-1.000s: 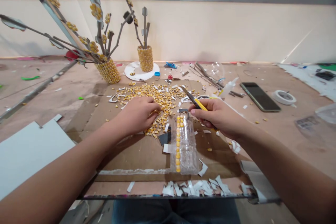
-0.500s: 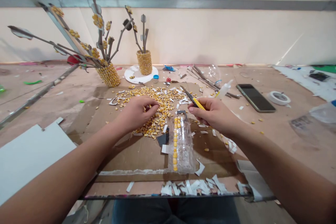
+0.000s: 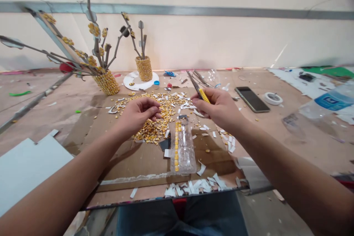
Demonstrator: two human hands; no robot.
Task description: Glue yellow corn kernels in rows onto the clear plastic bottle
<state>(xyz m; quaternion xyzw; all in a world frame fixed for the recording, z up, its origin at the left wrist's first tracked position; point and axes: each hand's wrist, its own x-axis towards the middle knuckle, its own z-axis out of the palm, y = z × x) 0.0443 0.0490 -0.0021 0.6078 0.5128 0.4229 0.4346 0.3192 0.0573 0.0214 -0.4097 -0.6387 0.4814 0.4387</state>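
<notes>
My right hand (image 3: pixel 214 105) grips a yellow and black utility knife (image 3: pixel 204 95), its blade pointing up and away. Over the pile of corn kernels (image 3: pixel 166 118) hovers my left hand (image 3: pixel 143 112), thumb and fingertips drawn together; whatever may be between them is too small to make out. On the cardboard (image 3: pixel 129 162) between my forearms lies a clear plastic bottle piece (image 3: pixel 185 151). One row of kernels runs along its length, with a few more beside the row at the far end. A dark flat scrap (image 3: pixel 165 144) sits at its left.
Kernel-covered pots (image 3: pixel 107 83) with twigs stand at the back left, one on a white disc (image 3: pixel 128 81). To the right are a phone (image 3: pixel 252 99), a tape roll (image 3: pixel 273 99) and a water bottle (image 3: pixel 329 103). Paper scraps (image 3: pixel 203 186) line the front edge.
The view has swung right, bringing the water bottle's label into sight. My right hand has tipped the knife more upright. My left hand's fingers remain drawn together over the kernels.
</notes>
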